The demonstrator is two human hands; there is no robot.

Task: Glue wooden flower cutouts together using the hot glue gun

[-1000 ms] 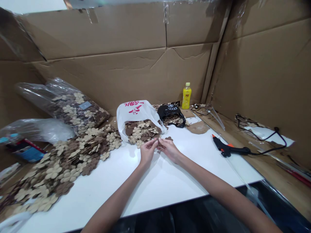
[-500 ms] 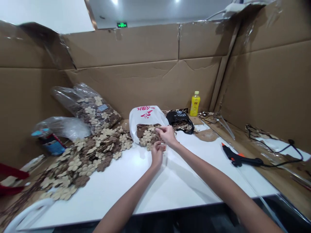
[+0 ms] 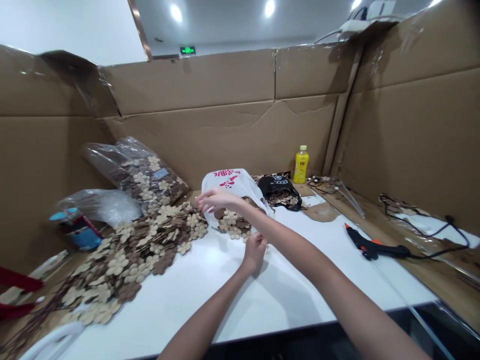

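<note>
Has right hand (image 3: pixel 215 200) before white bag (image 3: pixel 243 185), fingers loosely parted, apparently around nothing. Has left hand (image 3: pixel 255 253) curled nearer, by bag's mouth; cannot tell whether gripping anything. Has flower pieces (image 3: pixel 150 245) heaped left on white table (image 3: pixel 168 302), others inside bag.

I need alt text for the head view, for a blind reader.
A person's right hand is in front of a white bag of beige and brown flower pieces; the left hand is nearer the person. A loose flower pile lies left, a glue gun right.
</note>
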